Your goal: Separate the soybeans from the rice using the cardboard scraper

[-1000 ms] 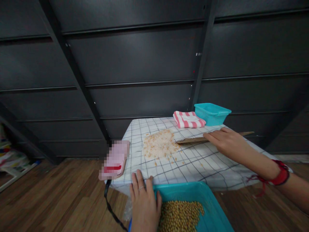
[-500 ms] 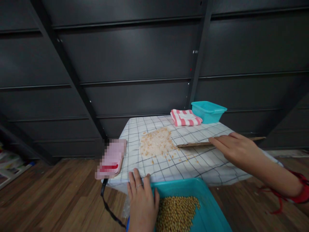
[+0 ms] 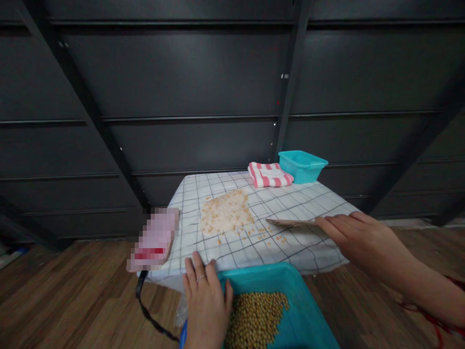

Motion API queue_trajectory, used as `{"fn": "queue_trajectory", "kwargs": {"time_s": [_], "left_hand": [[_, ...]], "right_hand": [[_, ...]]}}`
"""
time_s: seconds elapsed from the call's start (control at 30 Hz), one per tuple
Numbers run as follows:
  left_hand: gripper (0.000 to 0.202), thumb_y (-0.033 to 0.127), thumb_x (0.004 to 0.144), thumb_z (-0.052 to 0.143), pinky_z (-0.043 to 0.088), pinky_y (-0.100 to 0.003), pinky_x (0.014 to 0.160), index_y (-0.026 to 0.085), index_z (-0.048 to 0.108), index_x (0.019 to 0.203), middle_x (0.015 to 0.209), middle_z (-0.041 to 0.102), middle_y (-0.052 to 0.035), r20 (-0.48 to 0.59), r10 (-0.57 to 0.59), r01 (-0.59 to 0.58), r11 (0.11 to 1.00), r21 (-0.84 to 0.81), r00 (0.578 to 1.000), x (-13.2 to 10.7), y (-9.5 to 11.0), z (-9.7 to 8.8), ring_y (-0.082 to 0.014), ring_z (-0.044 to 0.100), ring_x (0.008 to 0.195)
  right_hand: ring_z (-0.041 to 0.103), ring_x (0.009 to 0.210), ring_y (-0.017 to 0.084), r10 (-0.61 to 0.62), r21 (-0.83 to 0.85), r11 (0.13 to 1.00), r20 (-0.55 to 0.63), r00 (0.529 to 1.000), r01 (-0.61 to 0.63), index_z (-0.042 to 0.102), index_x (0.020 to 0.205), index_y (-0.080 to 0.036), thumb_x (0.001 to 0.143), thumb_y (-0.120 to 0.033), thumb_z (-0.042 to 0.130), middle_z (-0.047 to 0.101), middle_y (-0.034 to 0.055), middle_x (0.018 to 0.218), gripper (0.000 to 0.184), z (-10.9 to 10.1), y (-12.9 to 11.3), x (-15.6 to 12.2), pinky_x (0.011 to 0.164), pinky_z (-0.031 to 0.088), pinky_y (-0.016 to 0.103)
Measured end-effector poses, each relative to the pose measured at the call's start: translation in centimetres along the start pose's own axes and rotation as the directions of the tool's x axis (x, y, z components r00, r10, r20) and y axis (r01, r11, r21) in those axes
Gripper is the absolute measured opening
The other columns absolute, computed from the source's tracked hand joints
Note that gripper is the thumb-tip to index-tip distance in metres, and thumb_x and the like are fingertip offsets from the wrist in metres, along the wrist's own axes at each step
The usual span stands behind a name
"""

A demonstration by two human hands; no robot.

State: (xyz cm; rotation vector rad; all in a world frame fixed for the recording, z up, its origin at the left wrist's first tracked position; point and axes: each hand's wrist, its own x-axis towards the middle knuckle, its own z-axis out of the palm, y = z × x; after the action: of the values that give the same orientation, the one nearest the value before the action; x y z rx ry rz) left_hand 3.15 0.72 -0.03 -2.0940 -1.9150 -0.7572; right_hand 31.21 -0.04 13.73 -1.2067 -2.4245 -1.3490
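Note:
My right hand [image 3: 354,232] grips a thin piece of cardboard [image 3: 292,223], seen almost edge-on above the tablecloth, its tip pointing left. To the left of that tip lies a pile of white rice mixed with yellow beans [image 3: 227,211], with several loose beans [image 3: 267,235] scattered on its near right side. At the table's front edge my left hand [image 3: 207,300] lies over the left rim of a teal plastic tub [image 3: 305,310], thumb on the inner side and fingers outside. Greenish-brown beans [image 3: 256,317] cover part of the tub's bottom.
A checked cloth [image 3: 298,198] covers the small table. At its back right stand a folded pink-and-white striped towel [image 3: 271,175] and a smaller teal basket [image 3: 302,167]. A pink blurred object [image 3: 156,237] with a black strap sits at the left edge. Dark panels rise behind.
The view has turned slightly right. My right hand has drawn the cardboard a little away from the pile, and its rear end is now hidden. My left hand stays on the tub's rim.

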Motion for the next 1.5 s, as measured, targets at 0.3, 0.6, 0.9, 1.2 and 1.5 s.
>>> {"fn": "queue_trajectory", "kwargs": {"time_s": [0.3, 0.6, 0.9, 1.2, 1.5], "left_hand": [[0.032, 0.024, 0.079, 0.037, 0.036, -0.057, 0.092, 0.005, 0.052, 0.100, 0.129, 0.039, -0.0291, 0.044, 0.036, -0.036, 0.999, 0.010, 0.998, 0.1, -0.3, -0.5, -0.0417, 0.021, 0.127], [0.034, 0.020, 0.079, 0.036, 0.035, -0.057, 0.092, 0.002, 0.052, 0.102, 0.129, 0.037, -0.0327, 0.054, 0.038, -0.039, 0.999, 0.011, 0.998, 0.0, 0.0, -1.3, -0.0439, 0.024, 0.125], [0.035, 0.024, 0.079, 0.036, 0.036, -0.054, 0.092, 0.004, 0.053, 0.102, 0.128, 0.041, -0.0268, 0.031, 0.047, -0.048, 0.997, 0.056, 0.998, -0.3, -0.1, -1.3, -0.0406, 0.027, 0.125], [0.035, 0.023, 0.079, 0.036, 0.037, -0.055, 0.091, 0.005, 0.053, 0.103, 0.128, 0.043, -0.0264, 0.033, 0.046, -0.048, 0.996, 0.072, 0.998, -0.4, -0.1, -1.4, -0.0408, 0.026, 0.125], [0.035, 0.022, 0.079, 0.036, 0.036, -0.055, 0.090, 0.002, 0.054, 0.101, 0.127, 0.040, -0.0296, 0.023, 0.046, -0.047, 0.997, 0.065, 0.999, -0.4, -0.1, -1.4, -0.0439, 0.029, 0.122]], "right_hand": [[0.044, 0.051, 0.014, -0.026, 0.162, 0.986, -0.051, 0.998, 0.034, 0.055, 0.084, -0.014, 0.074, -0.001, 0.035, 0.054, 0.0007, 0.057, 0.026, -2.1, -1.9, 3.0, 0.053, 0.034, 0.028], [0.050, 0.053, 0.016, -0.078, -0.002, 0.997, -0.036, 0.996, 0.078, 0.059, 0.079, -0.012, 0.073, 0.002, 0.034, 0.060, 0.0061, 0.061, 0.029, -2.1, -0.1, 2.8, 0.056, 0.034, 0.031], [0.053, 0.051, 0.016, -0.022, -0.025, 0.999, 0.022, 1.000, 0.022, 0.057, 0.075, -0.014, 0.066, 0.007, 0.033, 0.062, 0.0039, 0.061, 0.033, -3.9, 1.1, 0.4, 0.056, 0.035, 0.029], [0.052, 0.049, 0.014, -0.013, 0.166, 0.986, 0.034, 0.999, 0.007, 0.059, 0.078, -0.014, 0.063, 0.005, 0.038, 0.059, 0.0000, 0.057, 0.032, -4.7, -0.6, 1.7, 0.055, 0.037, 0.026], [0.051, 0.051, 0.015, -0.038, 0.017, 0.999, 0.015, 0.999, 0.037, 0.057, 0.079, -0.013, 0.064, 0.005, 0.037, 0.059, 0.0030, 0.058, 0.031, -4.9, 0.2, 2.7, 0.056, 0.034, 0.029]]}}
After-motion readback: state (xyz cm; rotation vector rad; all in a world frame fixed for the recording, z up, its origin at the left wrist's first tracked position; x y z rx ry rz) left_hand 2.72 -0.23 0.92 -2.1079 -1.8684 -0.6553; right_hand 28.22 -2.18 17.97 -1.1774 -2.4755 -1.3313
